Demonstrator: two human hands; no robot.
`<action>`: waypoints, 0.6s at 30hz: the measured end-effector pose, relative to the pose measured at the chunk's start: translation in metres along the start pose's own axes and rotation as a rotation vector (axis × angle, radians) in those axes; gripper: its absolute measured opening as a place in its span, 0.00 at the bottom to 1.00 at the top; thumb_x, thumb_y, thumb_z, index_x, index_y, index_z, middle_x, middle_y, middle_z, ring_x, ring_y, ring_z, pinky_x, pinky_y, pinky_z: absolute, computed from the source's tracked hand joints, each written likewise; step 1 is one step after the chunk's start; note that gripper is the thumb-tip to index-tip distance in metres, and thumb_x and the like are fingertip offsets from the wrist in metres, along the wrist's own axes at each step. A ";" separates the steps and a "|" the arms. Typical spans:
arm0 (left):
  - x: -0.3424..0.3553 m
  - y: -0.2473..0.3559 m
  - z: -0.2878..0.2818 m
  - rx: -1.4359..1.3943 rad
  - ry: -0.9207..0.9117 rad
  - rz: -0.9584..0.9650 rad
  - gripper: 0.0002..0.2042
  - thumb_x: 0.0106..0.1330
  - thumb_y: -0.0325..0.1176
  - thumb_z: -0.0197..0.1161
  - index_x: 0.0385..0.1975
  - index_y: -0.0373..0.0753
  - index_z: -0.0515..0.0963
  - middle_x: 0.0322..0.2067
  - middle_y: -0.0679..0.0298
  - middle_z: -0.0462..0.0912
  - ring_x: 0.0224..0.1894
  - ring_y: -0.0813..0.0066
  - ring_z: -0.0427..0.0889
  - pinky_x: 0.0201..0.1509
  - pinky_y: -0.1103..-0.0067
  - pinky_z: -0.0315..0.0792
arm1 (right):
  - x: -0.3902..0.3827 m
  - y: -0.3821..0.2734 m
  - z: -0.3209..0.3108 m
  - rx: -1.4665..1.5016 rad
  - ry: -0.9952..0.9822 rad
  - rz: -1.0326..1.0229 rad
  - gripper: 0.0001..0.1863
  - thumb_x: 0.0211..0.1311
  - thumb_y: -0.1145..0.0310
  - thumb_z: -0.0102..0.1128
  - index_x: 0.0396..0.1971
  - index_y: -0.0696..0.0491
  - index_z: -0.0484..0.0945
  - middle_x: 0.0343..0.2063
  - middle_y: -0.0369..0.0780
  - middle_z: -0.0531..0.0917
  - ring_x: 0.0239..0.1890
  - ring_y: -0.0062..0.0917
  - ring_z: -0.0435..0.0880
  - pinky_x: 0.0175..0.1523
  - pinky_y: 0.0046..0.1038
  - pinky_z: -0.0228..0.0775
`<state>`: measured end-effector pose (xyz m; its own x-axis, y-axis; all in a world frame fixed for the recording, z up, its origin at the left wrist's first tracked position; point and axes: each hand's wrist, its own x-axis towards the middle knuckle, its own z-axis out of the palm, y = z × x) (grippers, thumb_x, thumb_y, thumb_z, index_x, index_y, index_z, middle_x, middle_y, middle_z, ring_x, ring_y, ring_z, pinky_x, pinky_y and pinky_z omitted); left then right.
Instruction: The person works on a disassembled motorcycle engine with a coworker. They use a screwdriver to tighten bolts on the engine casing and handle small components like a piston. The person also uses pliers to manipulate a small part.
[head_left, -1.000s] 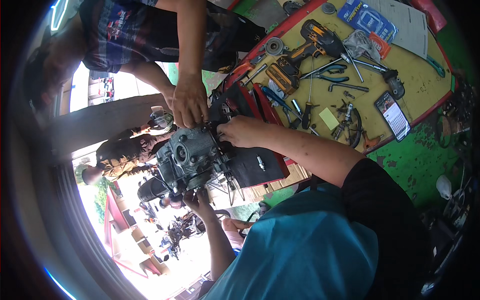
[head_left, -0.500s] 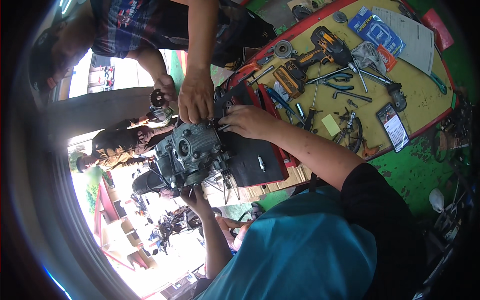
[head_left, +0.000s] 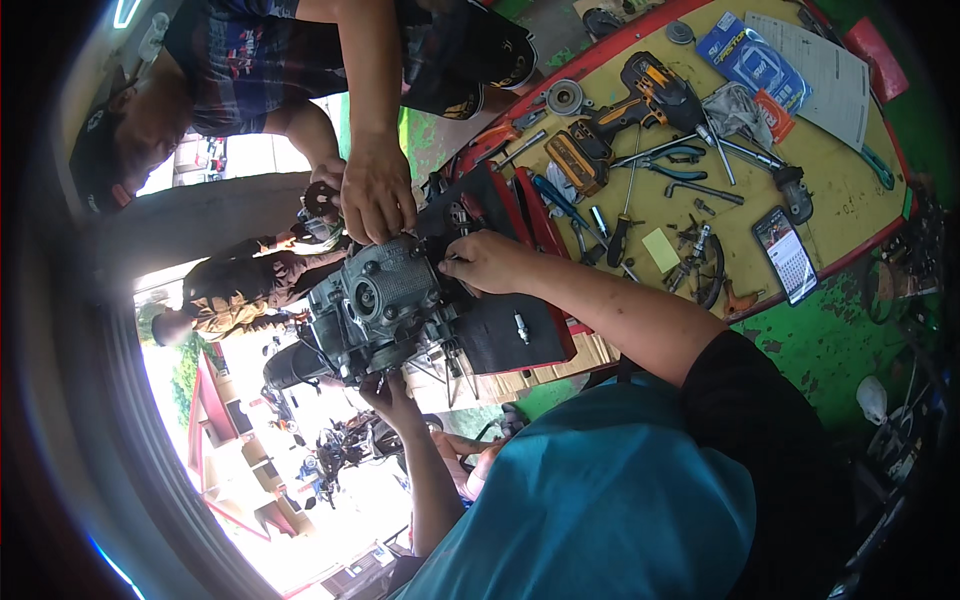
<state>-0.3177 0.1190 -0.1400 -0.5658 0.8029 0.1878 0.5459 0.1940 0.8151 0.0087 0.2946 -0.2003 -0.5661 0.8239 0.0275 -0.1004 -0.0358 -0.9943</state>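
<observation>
A grey motorcycle engine (head_left: 395,290) with a round opening in its cover sits on a black mat (head_left: 505,335). At the engine's lower edge, my left hand (head_left: 392,395) has its fingers curled against a part there, their tips partly hidden. My right hand (head_left: 487,262) is closed beside the engine's right side, thumb and finger pinched on something small I cannot make out. Across from me, a co-worker's hand (head_left: 378,195) presses on the engine's top edge. Their other hand (head_left: 328,172) holds a dark toothed gear (head_left: 320,199). A spark plug (head_left: 521,327) lies on the mat.
A red-edged yellow worktable (head_left: 700,235) carries a cordless impact wrench (head_left: 660,90), pliers (head_left: 668,158), a phone (head_left: 785,255), a blue package (head_left: 752,65) and several screwdrivers and small parts. Another person (head_left: 235,295) and parked motorcycles (head_left: 350,455) are farther off at the left.
My right hand has drawn slightly down from the engine's top edge, its fingers now curled in. The co-worker's pressing hand has shifted left, and their body has moved too. My left hand barely moves.
</observation>
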 end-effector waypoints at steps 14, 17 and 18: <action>-0.003 0.012 0.008 -0.031 0.025 -0.034 0.16 0.70 0.26 0.61 0.51 0.37 0.62 0.44 0.59 0.75 0.45 0.73 0.76 0.47 0.77 0.71 | -0.002 -0.010 -0.003 -0.243 0.042 -0.086 0.15 0.72 0.60 0.57 0.44 0.56 0.83 0.23 0.46 0.86 0.28 0.36 0.87 0.40 0.39 0.79; -0.004 0.015 0.008 -0.011 0.031 -0.036 0.15 0.70 0.26 0.61 0.50 0.38 0.63 0.41 0.60 0.75 0.43 0.75 0.75 0.45 0.77 0.70 | -0.002 -0.003 -0.003 -0.433 0.159 -0.271 0.15 0.69 0.61 0.59 0.47 0.54 0.84 0.26 0.48 0.86 0.33 0.42 0.87 0.45 0.43 0.78; -0.005 0.016 0.009 -0.003 0.032 -0.037 0.15 0.70 0.26 0.61 0.50 0.38 0.63 0.40 0.61 0.75 0.42 0.75 0.74 0.44 0.77 0.70 | -0.001 -0.002 -0.003 -0.451 0.139 -0.280 0.15 0.68 0.62 0.59 0.48 0.54 0.84 0.27 0.48 0.86 0.33 0.44 0.86 0.45 0.44 0.77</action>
<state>-0.3012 0.1233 -0.1329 -0.6050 0.7767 0.1751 0.5223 0.2212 0.8236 0.0121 0.2956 -0.1986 -0.4519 0.8349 0.3141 0.1464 0.4168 -0.8972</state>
